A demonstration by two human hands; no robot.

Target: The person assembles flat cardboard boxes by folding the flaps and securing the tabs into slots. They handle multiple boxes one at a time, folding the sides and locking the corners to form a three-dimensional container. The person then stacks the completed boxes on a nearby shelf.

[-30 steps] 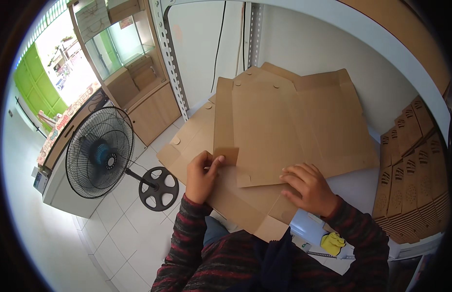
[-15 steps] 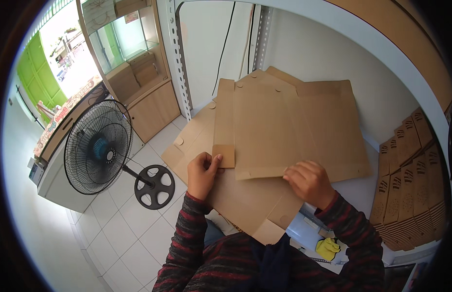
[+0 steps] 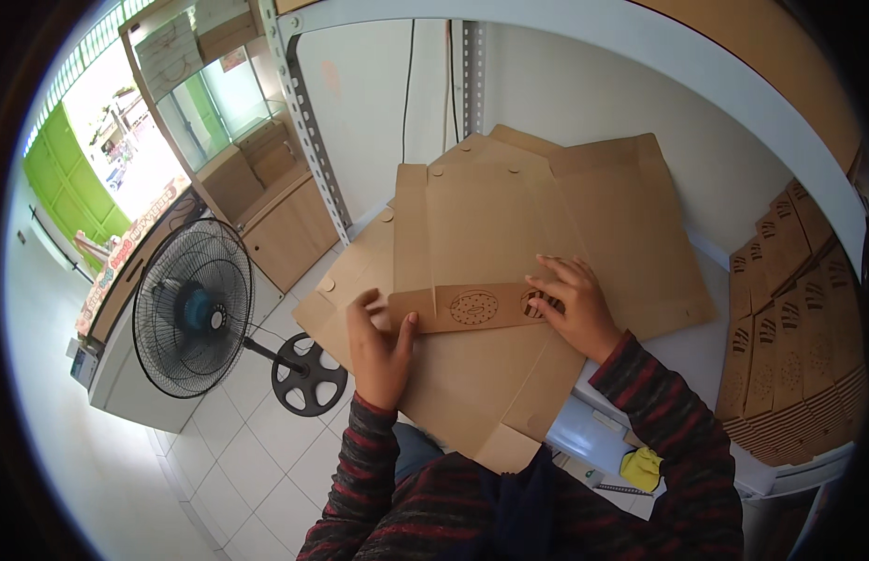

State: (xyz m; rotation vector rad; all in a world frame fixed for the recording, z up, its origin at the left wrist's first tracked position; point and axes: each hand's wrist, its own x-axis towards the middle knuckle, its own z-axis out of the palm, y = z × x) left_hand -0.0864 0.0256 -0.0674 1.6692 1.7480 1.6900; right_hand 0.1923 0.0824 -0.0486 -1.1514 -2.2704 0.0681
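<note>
A flat brown cardboard box blank (image 3: pixel 490 224) lies over other blanks on the work surface. Its near panel is folded up, showing a printed ring-shaped doughnut (image 3: pixel 474 307). At that panel's left end is my left hand (image 3: pixel 378 351), thumb on the card and fingers curled around the end flap, slightly blurred. My right hand (image 3: pixel 579 309) grips the panel's right part, its thumb over a second printed doughnut and its fingers across the fold. Beneath, another blank (image 3: pixel 472 379) spreads toward my body, with a small flap (image 3: pixel 507 449) at its near corner.
Stacked folded cartons (image 3: pixel 790 346) fill the right side. A black standing fan (image 3: pixel 196 309) is on the tiled floor at left, before a glass-fronted cabinet (image 3: pixel 294 224). A perforated metal shelf post (image 3: pixel 308 131) rises behind. A yellow cloth (image 3: pixel 642 467) lies at lower right.
The blank's near panel has turned up, bringing its doughnut prints into view. My right hand has shifted up and onto the panel. The view has shifted slightly.
</note>
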